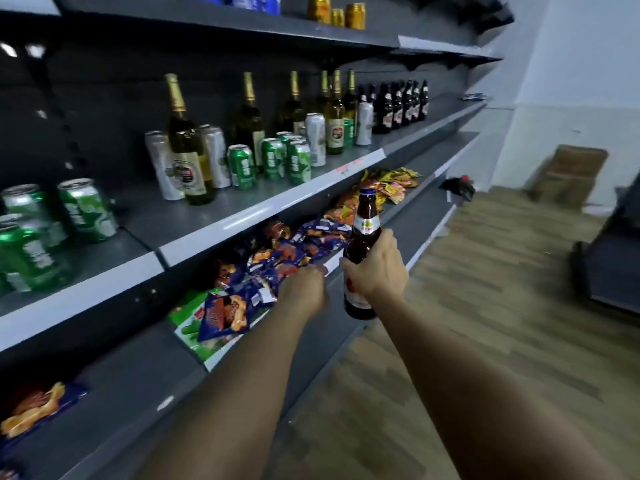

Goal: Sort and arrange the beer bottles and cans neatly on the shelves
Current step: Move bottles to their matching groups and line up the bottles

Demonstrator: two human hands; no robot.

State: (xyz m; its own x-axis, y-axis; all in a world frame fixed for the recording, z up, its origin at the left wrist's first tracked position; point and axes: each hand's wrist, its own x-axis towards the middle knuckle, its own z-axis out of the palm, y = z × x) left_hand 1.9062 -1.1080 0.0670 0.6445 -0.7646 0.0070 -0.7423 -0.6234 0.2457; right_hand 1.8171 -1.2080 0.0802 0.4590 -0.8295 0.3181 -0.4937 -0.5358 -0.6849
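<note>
My right hand grips a brown beer bottle with a blue cap, upright, in front of the snack shelf. My left hand is beside it, fingers curled, holding nothing that I can see. On the middle shelf stand tall green bottles with gold foil, green cans, silver cans and, farther right, dark bottles. More green cans stand at the left. Gold cans sit on the top shelf.
Snack packets fill the lower shelf under my hands. A cardboard box stands against the far wall. A dark cabinet is at the right. Wood-pattern floor lies between the shelves and the cabinet.
</note>
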